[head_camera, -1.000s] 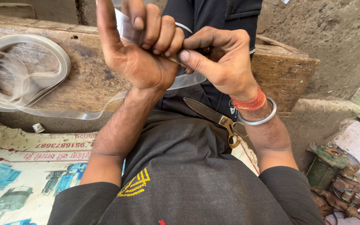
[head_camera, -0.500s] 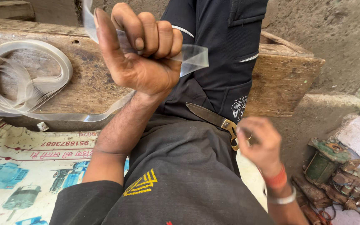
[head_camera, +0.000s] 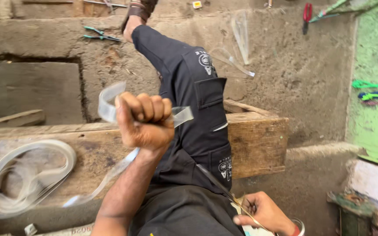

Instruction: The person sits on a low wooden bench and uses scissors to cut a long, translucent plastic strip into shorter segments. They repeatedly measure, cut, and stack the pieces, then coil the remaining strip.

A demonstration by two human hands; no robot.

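We see the left hand [head_camera: 145, 120] raised at the centre, fisted around a strip [head_camera: 108, 102] that sticks out on both sides of it. The strip's tail runs down and left across the wooden beam [head_camera: 259, 140] to a coil [head_camera: 27, 175] lying on the beam's left end. The outstretched leg [head_camera: 193, 87] crosses over the beam toward the far ground. Near right, the right hand [head_camera: 263, 212] grips the scissors [head_camera: 215, 183], resting on the lap. 2 pliers [head_camera: 101, 35] lie far left of the foot.

Wooden block [head_camera: 259, 144] beside raised leg [head_camera: 193, 96]
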